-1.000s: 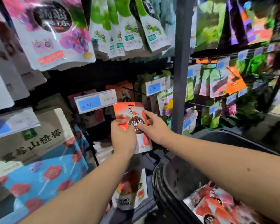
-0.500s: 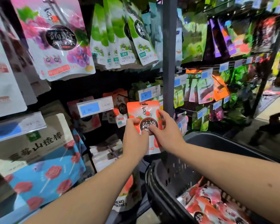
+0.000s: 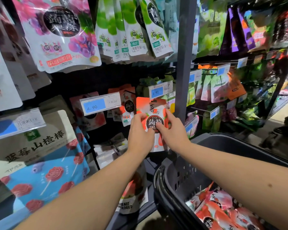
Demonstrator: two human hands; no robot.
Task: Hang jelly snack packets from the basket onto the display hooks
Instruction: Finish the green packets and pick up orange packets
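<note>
An orange-red jelly snack packet (image 3: 152, 107) with a black round label is held upright in front of the shelf. My left hand (image 3: 140, 134) grips its left edge and my right hand (image 3: 172, 130) pinches its right side. Its top sits just under a blue price tag (image 3: 157, 92) at the tip of a display hook. Matching orange packets (image 3: 129, 105) hang on a hook just left of it. The black basket (image 3: 176, 178) at lower right holds several more orange-red packets (image 3: 221, 211).
A grey upright post (image 3: 184, 63) stands right of the packet. Purple (image 3: 63, 34) and green (image 3: 140, 30) pouches hang above. A blue price tag (image 3: 94, 106) juts out at the left. Blue lollipop bags (image 3: 40, 176) fill the lower left.
Both hands have carried the packet up and to the right, toward the hook with the blue price tag near the post. The view has also shifted.
</note>
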